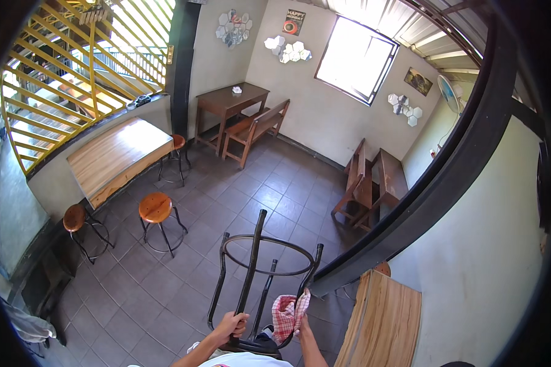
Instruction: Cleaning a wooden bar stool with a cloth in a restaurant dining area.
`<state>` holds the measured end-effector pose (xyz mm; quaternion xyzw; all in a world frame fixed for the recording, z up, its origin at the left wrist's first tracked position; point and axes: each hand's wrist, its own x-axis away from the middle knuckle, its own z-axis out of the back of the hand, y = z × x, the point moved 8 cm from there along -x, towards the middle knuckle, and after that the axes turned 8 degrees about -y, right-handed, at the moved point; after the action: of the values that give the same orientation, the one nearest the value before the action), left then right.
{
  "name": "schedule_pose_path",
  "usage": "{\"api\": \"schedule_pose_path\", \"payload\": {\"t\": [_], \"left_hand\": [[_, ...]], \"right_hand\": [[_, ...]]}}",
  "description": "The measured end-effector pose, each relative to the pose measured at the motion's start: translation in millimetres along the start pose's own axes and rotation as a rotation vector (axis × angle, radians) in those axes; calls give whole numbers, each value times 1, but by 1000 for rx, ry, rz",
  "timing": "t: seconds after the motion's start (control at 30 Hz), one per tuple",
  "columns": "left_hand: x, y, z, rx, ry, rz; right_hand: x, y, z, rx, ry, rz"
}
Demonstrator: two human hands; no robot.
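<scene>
A stool with a black metal frame (255,270) is held upside down close to my body, its legs pointing up and a round ring joining them. My left hand (233,324) is closed around one leg near its lower end. On the right, my right hand (301,325) holds a red-and-white checked cloth (286,316) against another leg. The cloth wraps partly around that leg and hides most of the fingers. The seat of this stool is largely out of sight below the frame.
Wooden-topped stools (155,208) stand left, near a light wood table (119,158). Another light wood table (385,316) is close on my right, beside a dark beam (422,215). Brown benches (257,128) and desks (232,101) stand farther back.
</scene>
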<state>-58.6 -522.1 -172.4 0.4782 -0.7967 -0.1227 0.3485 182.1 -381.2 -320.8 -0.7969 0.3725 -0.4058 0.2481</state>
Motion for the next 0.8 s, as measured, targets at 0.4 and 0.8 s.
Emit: {"api": "schedule_pose_path", "payload": {"t": [0.4,0.8], "left_hand": [[-5,-3,2,10,-12,24],[-11,-17,-22,-16,-102,75]], "right_hand": [[34,-2,-15,46,-20,42],[-46,-60,-7,398,29,60]]}}
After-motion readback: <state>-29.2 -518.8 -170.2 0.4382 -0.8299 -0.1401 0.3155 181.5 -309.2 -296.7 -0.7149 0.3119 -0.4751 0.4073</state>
